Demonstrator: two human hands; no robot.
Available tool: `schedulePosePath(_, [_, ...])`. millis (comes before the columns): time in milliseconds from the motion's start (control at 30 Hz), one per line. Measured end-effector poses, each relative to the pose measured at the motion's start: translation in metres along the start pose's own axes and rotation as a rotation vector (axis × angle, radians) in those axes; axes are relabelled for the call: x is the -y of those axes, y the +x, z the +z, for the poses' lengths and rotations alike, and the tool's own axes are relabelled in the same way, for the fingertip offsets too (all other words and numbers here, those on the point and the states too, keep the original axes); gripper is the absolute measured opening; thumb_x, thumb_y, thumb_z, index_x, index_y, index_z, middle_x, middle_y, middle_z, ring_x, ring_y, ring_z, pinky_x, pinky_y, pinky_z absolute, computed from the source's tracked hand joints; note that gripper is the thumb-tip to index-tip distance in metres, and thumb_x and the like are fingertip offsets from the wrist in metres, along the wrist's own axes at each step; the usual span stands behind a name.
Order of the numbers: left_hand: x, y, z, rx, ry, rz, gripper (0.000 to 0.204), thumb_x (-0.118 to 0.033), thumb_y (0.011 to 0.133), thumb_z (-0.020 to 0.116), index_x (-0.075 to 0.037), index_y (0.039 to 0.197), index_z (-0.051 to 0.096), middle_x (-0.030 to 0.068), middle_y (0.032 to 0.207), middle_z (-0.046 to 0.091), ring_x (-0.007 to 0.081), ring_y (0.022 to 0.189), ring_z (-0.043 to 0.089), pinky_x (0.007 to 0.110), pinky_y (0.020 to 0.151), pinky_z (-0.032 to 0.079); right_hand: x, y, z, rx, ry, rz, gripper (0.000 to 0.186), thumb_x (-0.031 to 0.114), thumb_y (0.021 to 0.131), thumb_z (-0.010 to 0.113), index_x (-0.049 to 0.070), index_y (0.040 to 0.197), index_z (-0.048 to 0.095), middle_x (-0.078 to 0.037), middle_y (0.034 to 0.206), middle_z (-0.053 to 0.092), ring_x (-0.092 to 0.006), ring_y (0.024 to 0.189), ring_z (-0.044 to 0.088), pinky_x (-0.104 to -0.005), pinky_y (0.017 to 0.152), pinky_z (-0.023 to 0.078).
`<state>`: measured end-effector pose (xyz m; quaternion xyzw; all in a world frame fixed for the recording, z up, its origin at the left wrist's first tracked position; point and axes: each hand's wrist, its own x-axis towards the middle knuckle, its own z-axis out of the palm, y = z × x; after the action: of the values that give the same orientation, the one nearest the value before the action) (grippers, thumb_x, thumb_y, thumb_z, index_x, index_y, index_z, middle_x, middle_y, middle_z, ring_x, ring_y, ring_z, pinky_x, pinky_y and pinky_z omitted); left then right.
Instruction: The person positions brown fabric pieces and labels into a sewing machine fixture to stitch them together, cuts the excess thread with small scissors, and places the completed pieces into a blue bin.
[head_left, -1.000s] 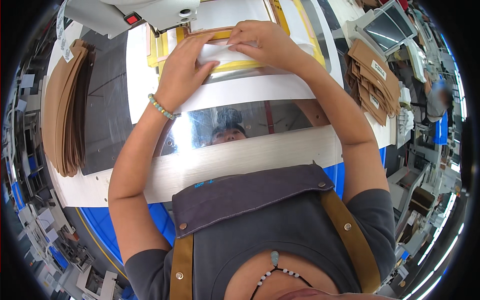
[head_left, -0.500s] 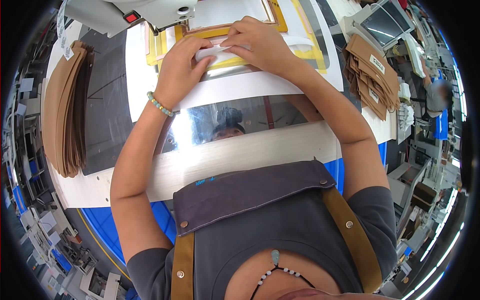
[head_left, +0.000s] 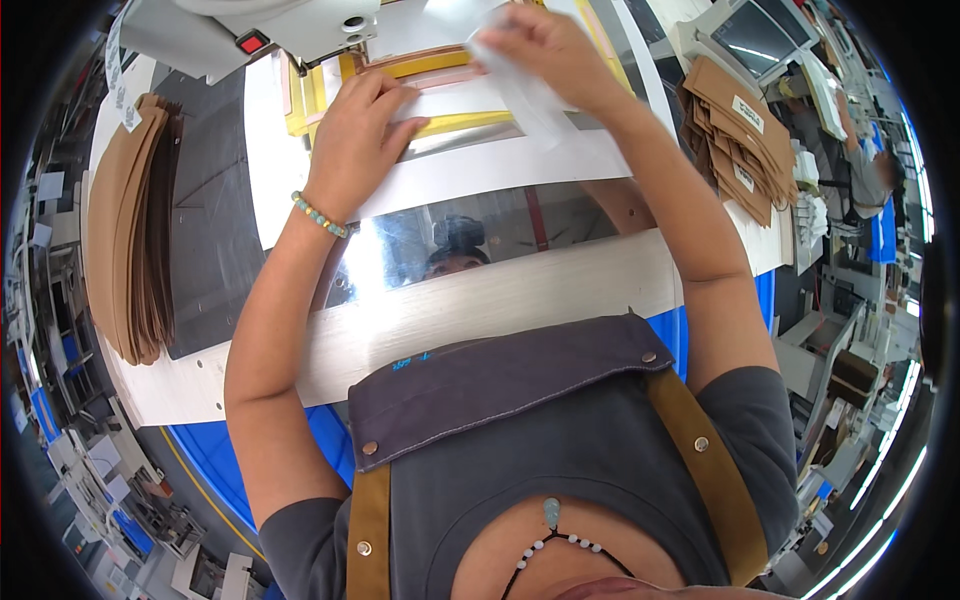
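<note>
My left hand [head_left: 358,140] rests on the left part of a flat template [head_left: 465,122] edged with yellow tape. Its thumb stands apart from the bent fingers, and nothing shows between them. Raised over the template's right side, my right hand [head_left: 560,65] pinches one end of a thin, whitish, see-through strip [head_left: 535,105]. The strip hangs down from the fingers and is smeared by motion. Beyond my left fingers lies an inner yellow-and-brown frame [head_left: 430,62]. Under the template is a large white sheet [head_left: 470,168].
A white machine head [head_left: 290,25] with a red button overhangs the far left. Brown folded pieces [head_left: 125,230] stand in a stack at left; more brown pieces [head_left: 735,140] lie at right beside a screen [head_left: 765,40]. A shiny metal plate [head_left: 500,225] fronts the work.
My right hand has lifted away to the right and far, drawing the strip off the template's near edge. My left hand has let go of the strip and stays at the left side.
</note>
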<state>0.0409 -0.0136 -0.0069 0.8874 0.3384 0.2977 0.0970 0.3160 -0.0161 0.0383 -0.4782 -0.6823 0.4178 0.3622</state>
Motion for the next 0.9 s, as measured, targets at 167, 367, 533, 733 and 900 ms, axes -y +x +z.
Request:
schedulePosePath(167, [-0.001, 0.002, -0.002, -0.014, 0.042, 0.046, 0.024, -0.017, 0.088, 0.078, -0.003, 0.106, 0.074, 0.0105, 0.103, 0.066, 0.0296, 0.099, 0.062, 0.040, 0.087, 0.052, -0.010, -0.068, -0.102, -0.360, 0.578, -0.089, 0.016, 0.020, 0.107, 0.060, 0.005, 0.107, 0.068, -0.002, 0.087, 0.069, -0.0104, 0.072, 0.066, -0.0261, 0.066, 0.054])
schedulePosePath(367, [-0.009, 0.003, -0.004, -0.006, 0.165, 0.163, 0.032, -0.017, 0.089, 0.076, -0.001, 0.116, 0.071, 0.0104, 0.116, 0.068, 0.0317, 0.107, 0.061, 0.041, 0.090, 0.050, 0.056, -0.270, -0.186, -0.766, 0.304, -0.080, 0.018, 0.020, 0.108, 0.058, 0.002, 0.108, 0.057, -0.001, 0.088, 0.051, -0.0107, 0.075, 0.049, -0.0263, 0.069, 0.043])
schedulePosePath(533, [-0.012, 0.019, 0.008, 0.040, 0.070, 0.223, 0.037, -0.017, 0.090, 0.075, -0.003, 0.125, 0.070, 0.0114, 0.122, 0.070, 0.0316, 0.111, 0.061, 0.043, 0.098, 0.050, 0.055, -0.424, -0.214, -1.057, -0.063, 0.351, 0.021, 0.023, 0.107, 0.062, 0.003, 0.112, 0.061, -0.003, 0.086, 0.059, -0.0123, 0.079, 0.059, -0.0265, 0.074, 0.047])
schedulePosePath(733, [-0.024, 0.031, 0.021, 0.126, 0.164, 0.306, 0.038, -0.013, 0.092, 0.072, -0.005, 0.129, 0.069, 0.0134, 0.118, 0.073, 0.0329, 0.111, 0.064, 0.044, 0.099, 0.051, -0.070, -0.578, -0.180, -1.107, 0.054, 0.896, 0.032, 0.026, 0.104, 0.066, 0.002, 0.126, 0.064, -0.007, 0.098, 0.071, -0.0164, 0.082, 0.072, -0.0292, 0.072, 0.058])
schedulePosePath(900, [-0.016, 0.018, 0.022, 0.185, 0.051, 0.228, 0.041, -0.002, 0.094, 0.066, -0.004, 0.135, 0.066, 0.0158, 0.131, 0.068, 0.0352, 0.122, 0.062, 0.044, 0.107, 0.046, -0.210, -0.591, -0.123, -1.122, 0.899, 0.711, 0.040, 0.021, 0.106, 0.061, -0.002, 0.138, 0.051, -0.016, 0.110, 0.070, -0.0244, 0.095, 0.071, -0.0379, 0.092, 0.059])
